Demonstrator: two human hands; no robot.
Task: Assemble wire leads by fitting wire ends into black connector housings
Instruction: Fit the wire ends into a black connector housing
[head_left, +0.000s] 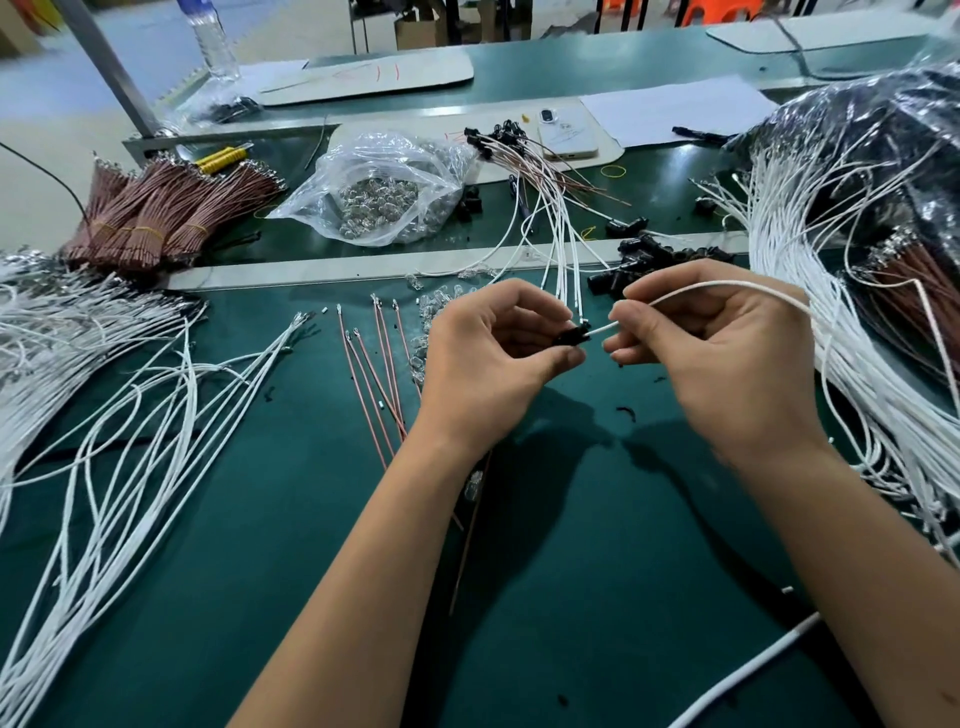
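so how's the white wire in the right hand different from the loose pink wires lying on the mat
The white wire is held up off the mat, pinched by the right hand; the pink wires lie untouched on the green mat. The white wire curves in an arc, while the pink wires lie nearly straight. Its end meets the black connector housing that the left hand holds; the pink ends are free. Both are thin insulated leads.

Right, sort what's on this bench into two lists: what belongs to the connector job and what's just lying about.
Belongs to the job:
black connector housing, pinched in the left hand
white wire, pinched in the right hand
spare housings
loose white wires
pink wires

Lying about:
phone
water bottle
paper sheet
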